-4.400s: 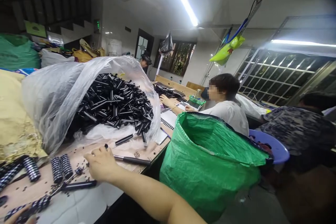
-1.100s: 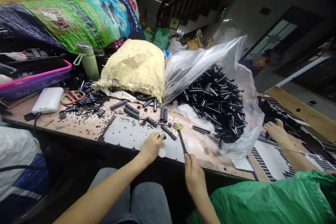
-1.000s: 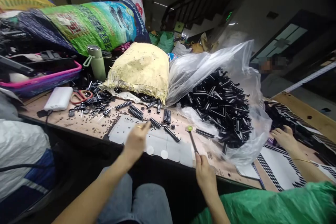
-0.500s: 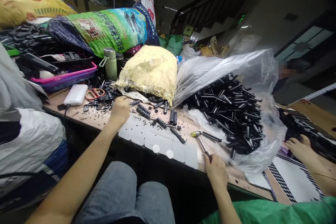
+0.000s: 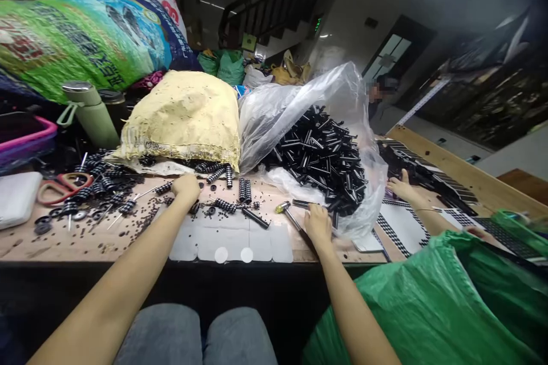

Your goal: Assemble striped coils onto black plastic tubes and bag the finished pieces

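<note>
My left hand (image 5: 186,189) is closed over black ribbed rollers in front of the yellow sack (image 5: 184,117); what its fingers hold, if anything, is hidden. My right hand (image 5: 318,223) lies over the handle end of a small hammer (image 5: 291,219) with a yellow head, its fingertips near a black tube (image 5: 306,203); its grip is unclear. Another black tube (image 5: 256,218) with a hooked end lies between my hands. Beside it are ribbed rollers (image 5: 245,189) and many tiny dark rings. A grey sheet (image 5: 205,239) covers the table's front edge.
A clear plastic bag (image 5: 377,177) of black parts stands right of the yellow sack. Red-handled scissors (image 5: 64,187), a green flask (image 5: 92,114) and a white box (image 5: 19,198) are at left. A co-worker's hand (image 5: 405,188) and a green sack (image 5: 398,302) are at right.
The view has swung right. My right hand has moved off the hammer's handle end toward the black tube beside it. My left hand has shifted right, to the rollers by the sack.
</note>
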The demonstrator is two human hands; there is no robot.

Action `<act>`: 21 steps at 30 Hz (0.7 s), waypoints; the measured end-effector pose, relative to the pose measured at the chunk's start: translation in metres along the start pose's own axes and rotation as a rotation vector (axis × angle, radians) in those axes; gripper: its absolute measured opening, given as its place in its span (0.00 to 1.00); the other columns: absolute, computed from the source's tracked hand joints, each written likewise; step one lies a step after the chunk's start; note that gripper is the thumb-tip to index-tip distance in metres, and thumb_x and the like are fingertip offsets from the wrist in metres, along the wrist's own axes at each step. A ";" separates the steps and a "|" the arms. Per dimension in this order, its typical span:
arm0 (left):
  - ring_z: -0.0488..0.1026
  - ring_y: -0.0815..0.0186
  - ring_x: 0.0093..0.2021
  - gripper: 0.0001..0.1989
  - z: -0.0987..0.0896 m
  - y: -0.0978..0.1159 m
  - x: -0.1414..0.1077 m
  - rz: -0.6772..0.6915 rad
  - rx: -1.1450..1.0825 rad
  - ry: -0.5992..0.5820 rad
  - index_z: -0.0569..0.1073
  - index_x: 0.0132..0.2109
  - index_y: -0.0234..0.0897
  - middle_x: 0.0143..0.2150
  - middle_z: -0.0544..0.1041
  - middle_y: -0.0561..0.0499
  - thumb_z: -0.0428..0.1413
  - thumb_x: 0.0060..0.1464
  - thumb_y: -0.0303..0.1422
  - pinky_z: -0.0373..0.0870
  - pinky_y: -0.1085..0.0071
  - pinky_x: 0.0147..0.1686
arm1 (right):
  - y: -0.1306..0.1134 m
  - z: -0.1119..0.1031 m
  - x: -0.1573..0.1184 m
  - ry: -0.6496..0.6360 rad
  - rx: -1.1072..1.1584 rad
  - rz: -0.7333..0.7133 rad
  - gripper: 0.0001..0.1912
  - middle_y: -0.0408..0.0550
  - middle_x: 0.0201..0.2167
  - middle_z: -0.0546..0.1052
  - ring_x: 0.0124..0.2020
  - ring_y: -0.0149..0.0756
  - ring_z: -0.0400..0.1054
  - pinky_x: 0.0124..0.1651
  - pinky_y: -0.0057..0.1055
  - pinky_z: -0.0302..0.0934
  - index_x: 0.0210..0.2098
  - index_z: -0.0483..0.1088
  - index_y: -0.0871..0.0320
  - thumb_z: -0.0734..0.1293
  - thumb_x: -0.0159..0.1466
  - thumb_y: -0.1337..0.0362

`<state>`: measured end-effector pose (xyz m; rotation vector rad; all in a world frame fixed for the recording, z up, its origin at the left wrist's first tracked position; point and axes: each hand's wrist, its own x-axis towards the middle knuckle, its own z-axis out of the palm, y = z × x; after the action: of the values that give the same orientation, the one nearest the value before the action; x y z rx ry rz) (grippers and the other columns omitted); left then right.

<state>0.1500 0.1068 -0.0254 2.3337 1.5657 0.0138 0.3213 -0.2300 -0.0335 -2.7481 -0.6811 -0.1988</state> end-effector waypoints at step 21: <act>0.53 0.79 0.13 0.17 0.023 0.015 -0.159 0.201 -1.387 -0.614 0.65 0.31 0.34 0.16 0.58 0.61 0.60 0.38 0.40 0.49 0.82 0.11 | -0.124 -0.023 -0.068 -0.278 0.572 -0.667 0.53 0.53 0.59 0.52 0.60 0.47 0.45 0.58 0.47 0.45 0.59 0.46 0.52 0.75 0.38 0.56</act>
<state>0.1049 -0.0479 -0.0153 1.1616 0.5885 0.2929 0.2015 -0.1627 0.0056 -1.9425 -1.4538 0.2164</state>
